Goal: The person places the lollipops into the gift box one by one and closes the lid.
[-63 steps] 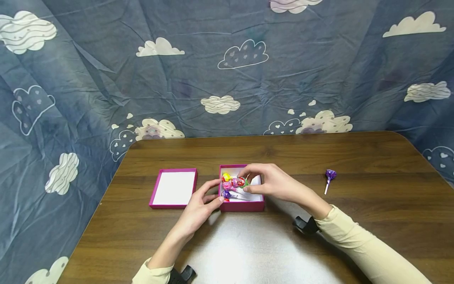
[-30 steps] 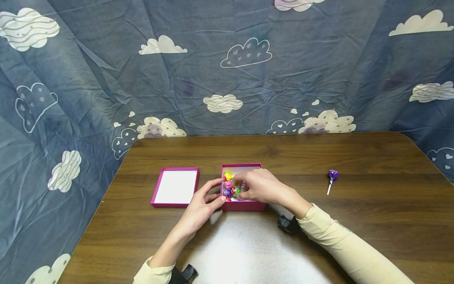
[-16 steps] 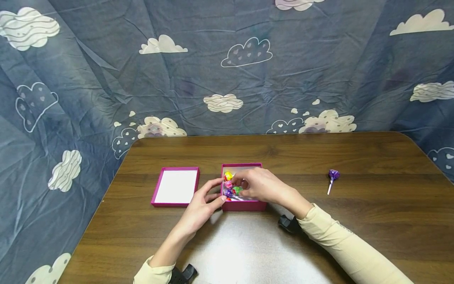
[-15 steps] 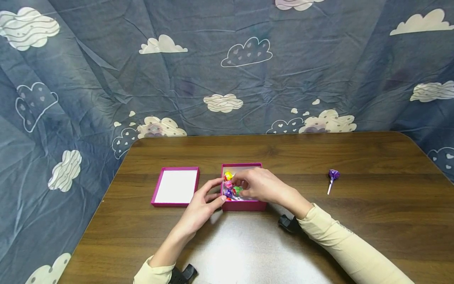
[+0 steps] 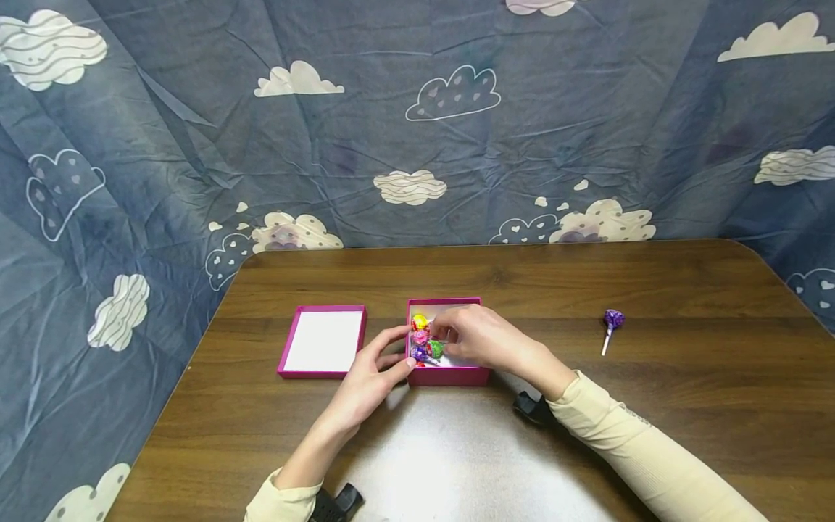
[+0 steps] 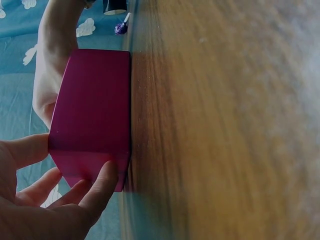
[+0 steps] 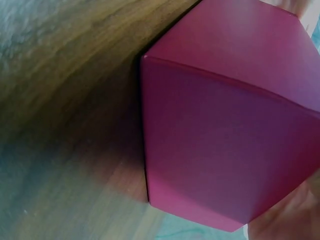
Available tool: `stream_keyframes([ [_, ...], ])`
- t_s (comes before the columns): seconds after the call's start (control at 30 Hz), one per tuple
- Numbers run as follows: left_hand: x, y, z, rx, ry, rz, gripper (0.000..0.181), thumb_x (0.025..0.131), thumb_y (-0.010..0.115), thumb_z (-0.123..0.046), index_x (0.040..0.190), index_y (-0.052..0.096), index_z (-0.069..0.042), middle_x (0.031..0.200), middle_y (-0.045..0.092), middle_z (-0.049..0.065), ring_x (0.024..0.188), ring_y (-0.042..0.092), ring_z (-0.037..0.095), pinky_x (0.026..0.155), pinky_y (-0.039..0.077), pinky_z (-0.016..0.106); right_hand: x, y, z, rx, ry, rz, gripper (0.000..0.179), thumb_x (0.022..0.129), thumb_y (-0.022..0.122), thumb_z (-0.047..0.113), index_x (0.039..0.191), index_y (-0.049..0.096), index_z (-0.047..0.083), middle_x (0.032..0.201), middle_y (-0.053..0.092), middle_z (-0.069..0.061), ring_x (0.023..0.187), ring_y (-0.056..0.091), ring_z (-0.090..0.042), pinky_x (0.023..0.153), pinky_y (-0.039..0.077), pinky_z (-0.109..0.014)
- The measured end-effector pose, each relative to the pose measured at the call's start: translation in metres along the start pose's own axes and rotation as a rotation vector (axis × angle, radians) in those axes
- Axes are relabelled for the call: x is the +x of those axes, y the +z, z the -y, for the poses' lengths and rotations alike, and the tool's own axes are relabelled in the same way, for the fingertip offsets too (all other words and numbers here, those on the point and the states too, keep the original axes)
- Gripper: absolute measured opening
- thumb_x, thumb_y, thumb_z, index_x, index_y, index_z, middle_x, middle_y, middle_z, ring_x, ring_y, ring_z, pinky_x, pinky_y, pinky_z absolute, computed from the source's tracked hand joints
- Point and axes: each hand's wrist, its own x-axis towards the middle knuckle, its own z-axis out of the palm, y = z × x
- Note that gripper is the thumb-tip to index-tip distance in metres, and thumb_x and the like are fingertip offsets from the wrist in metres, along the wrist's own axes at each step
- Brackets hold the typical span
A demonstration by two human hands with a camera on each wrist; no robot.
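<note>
An open magenta box [image 5: 448, 377] with a white inside stands on the table. Wrapped lollipops lie along its left side: a yellow one [image 5: 420, 322], a pink one [image 5: 420, 338], a purple one [image 5: 418, 353] and a green-and-red one [image 5: 435, 349]. My left hand [image 5: 367, 380] rests its fingertips against the box's left wall, thumb at the near corner; the left wrist view shows fingers pressed on the outer magenta side. My right hand [image 5: 483, 336] reaches over the right wall into the box, fingers bent, thumb just right of the green lollipop, a gap between thumb and forefinger.
The magenta-rimmed lid [image 5: 324, 375] lies inside-up to the left of the box. A lone purple lollipop [image 5: 613, 319] lies on the wooden table [image 5: 535, 283] at the right. Behind hangs a blue cloth [image 5: 365, 130] printed with clouds.
My right hand has lowered the green-and-red lollipop into the box beside the purple one, then drawn slightly right, away from it. The left hand stays at the box's left wall.
</note>
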Motion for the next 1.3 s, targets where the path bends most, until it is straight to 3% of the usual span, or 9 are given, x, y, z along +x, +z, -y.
stream_keyframes([
  [0.17,0.0,0.0,0.0,-0.002,-0.005,-0.005,0.049,0.094,0.066,-0.012,0.141,0.052,-0.016,0.143,0.049,0.011,0.119,0.056,0.033,0.092,0.048,0.045,0.0,-0.001,-0.003,0.087,-0.045,-0.039,0.018,0.079,0.076,0.003,0.096,0.072,0.011,0.087,0.067,0.004,0.079,0.062,-0.013,0.072,0.051,-0.032],
  [0.4,0.0,0.0,-0.002,-0.002,0.0,-0.003,0.051,0.093,0.066,-0.012,0.142,0.052,-0.016,0.141,0.051,0.012,0.119,0.057,0.032,0.092,0.048,0.044,-0.008,-0.01,-0.007,0.289,-0.136,-0.212,0.027,0.085,0.07,-0.004,0.11,0.067,0.006,0.109,0.065,-0.003,0.085,0.066,-0.011,0.078,0.054,-0.035],
  [0.57,0.0,0.001,-0.002,0.011,-0.014,-0.012,0.05,0.093,0.066,-0.014,0.141,0.052,-0.016,0.14,0.052,0.013,0.118,0.057,0.031,0.093,0.048,0.044,-0.018,-0.024,-0.009,0.276,-0.17,-0.29,0.028,0.086,0.069,-0.004,0.111,0.067,0.008,0.113,0.065,0.0,0.085,0.065,-0.011,0.077,0.054,-0.032],
  [0.9,0.0,0.0,-0.001,0.01,-0.007,-0.015,0.05,0.093,0.067,-0.012,0.141,0.053,-0.015,0.139,0.053,0.012,0.118,0.057,0.03,0.092,0.048,0.043,-0.05,-0.051,-0.024,0.204,-0.141,-0.307,0.03,0.086,0.071,-0.003,0.11,0.068,0.014,0.108,0.067,0.003,0.085,0.062,-0.008,0.074,0.053,-0.03],
  [1.1,0.0,0.0,0.0,0.005,-0.007,-0.013,0.05,0.093,0.067,-0.012,0.141,0.053,-0.015,0.138,0.054,0.013,0.118,0.057,0.03,0.092,0.049,0.042,-0.071,-0.062,-0.034,0.191,-0.082,-0.286,0.032,0.084,0.073,-0.005,0.109,0.068,0.014,0.105,0.067,0.006,0.083,0.064,-0.008,0.072,0.055,-0.031],
  [1.3,0.0,0.001,-0.001,-0.006,-0.005,-0.01,0.051,0.093,0.067,-0.011,0.141,0.052,-0.015,0.138,0.053,0.013,0.118,0.057,0.03,0.092,0.049,0.041,-0.094,-0.071,-0.042,0.139,0.036,-0.322,0.031,0.083,0.074,-0.005,0.107,0.069,0.014,0.097,0.067,0.009,0.08,0.064,-0.008,0.07,0.054,-0.028],
])
